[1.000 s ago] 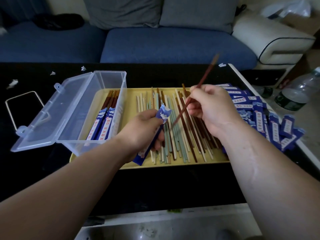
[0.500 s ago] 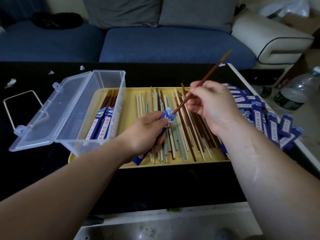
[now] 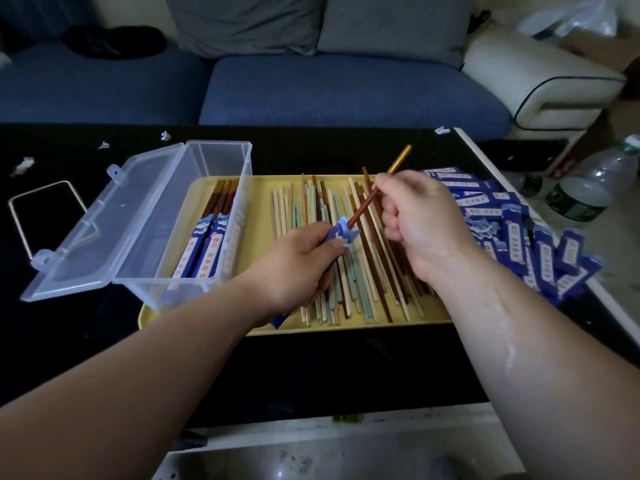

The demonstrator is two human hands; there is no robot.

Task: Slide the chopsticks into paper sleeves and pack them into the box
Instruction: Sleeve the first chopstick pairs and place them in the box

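My left hand (image 3: pixel 298 268) grips a blue paper sleeve (image 3: pixel 341 232) over the yellow tray (image 3: pixel 256 202). My right hand (image 3: pixel 420 220) pinches brown chopsticks (image 3: pixel 365 206) with a gold top end, and their lower tip sits inside the sleeve's mouth. Several loose chopsticks (image 3: pixel 332 258), cream, teal and brown, lie across the tray. The clear plastic box (image 3: pixel 207 220) stands open on the tray's left part, with two sleeved pairs (image 3: pixel 204 247) inside. A pile of blue sleeves (image 3: pixel 512 237) lies to the right of the tray.
The box's lid (image 3: pixel 100 220) hangs open to the left over the black table (image 3: pixel 346 368). A wire handle (image 3: pixel 45 209) and paper scraps (image 3: pixel 22 164) lie at the left. A blue sofa (image 3: pixel 346 88) stands behind. Plastic bottles (image 3: pixel 588 188) stand on the floor at the right.
My right hand has pushed the brown chopsticks down and leftward, so their tip has gone further into the sleeve my left hand holds. The gold end has dropped lower.
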